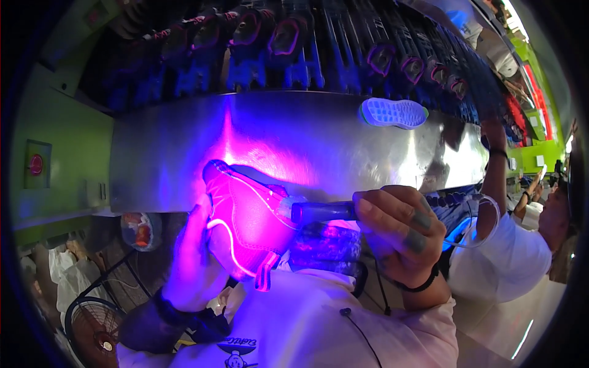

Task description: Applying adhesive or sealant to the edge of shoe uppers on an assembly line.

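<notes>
My left hand (193, 264) grips a shoe upper (245, 221) from its left side, above my lap. Bright pink-violet light floods the upper, and a glowing line curves along its lower border. In my right hand (402, 230) is a brush-like tool with a thick dark handle (324, 212). Its pale tip (286, 207) meets the right side of the upper; whether it is bristle cannot be made out. My right fingers wrap round the handle's rear end, with grey bands on some of them.
A sole (394, 114) with a pale blue face lies on the metal bench (294, 135). Beyond it stands a rack with several dark shoes (287, 35). A clear tube (492, 214) loops at the right, near a co-worker (503, 257). A fan (92, 325) stands lower left.
</notes>
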A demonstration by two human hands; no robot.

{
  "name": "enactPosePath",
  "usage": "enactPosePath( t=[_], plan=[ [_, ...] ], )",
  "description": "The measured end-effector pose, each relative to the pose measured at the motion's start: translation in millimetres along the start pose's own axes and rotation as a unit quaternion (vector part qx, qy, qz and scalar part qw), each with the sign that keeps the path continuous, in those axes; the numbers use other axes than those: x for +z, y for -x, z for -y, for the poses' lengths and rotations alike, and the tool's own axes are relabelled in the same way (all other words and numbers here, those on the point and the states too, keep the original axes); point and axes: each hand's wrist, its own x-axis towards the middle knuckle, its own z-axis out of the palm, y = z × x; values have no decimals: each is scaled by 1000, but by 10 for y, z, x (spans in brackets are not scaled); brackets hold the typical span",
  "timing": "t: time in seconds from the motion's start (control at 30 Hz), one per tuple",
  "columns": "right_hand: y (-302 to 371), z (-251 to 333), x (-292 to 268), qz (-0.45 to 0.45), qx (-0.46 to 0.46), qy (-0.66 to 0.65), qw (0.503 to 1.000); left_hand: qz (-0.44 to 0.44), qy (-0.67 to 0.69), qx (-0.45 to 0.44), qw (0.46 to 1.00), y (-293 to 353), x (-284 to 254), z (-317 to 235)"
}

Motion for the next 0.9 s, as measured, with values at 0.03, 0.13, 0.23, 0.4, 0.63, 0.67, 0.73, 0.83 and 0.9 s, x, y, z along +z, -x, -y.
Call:
enactPosePath(
  t=[0.03, 0.13, 0.23, 0.4, 0.63, 0.67, 0.73, 0.83, 0.9],
  plan=[
    [1, -12, -9, -1, -9, 3, 1000, 35, -5, -3, 999, 26, -38, 19],
    [-13, 5, -47, -7, -17, 11, 1000, 104, -11, -16, 994, 16, -381, 109],
    [-33, 35, -51, -8, -9, 35, 999, 129, -33, -15, 991, 20, -356, 75],
    [-84, 146, -64, 1, 10, 43, 999, 22, -19, 48, 998, 45, -41, 95],
    [13, 78, -56, -5, -21, 41, 999, 132, -18, -37, 990, 54, -407, 114],
    [16, 75, -44, -7, -22, 36, 999, 163, 5, -63, 985, 84, -367, 93],
    [25, 61, -28, -13, -25, 32, 999, 121, 18, -81, 989, 135, -300, 98],
    [2, 89, -57, -18, -28, 20, 999, 66, -12, -90, 994, 239, -180, 111],
    [-12, 104, -84, -23, -26, 16, 999, 56, -59, -79, 994, 294, -145, 98]
  ],
)
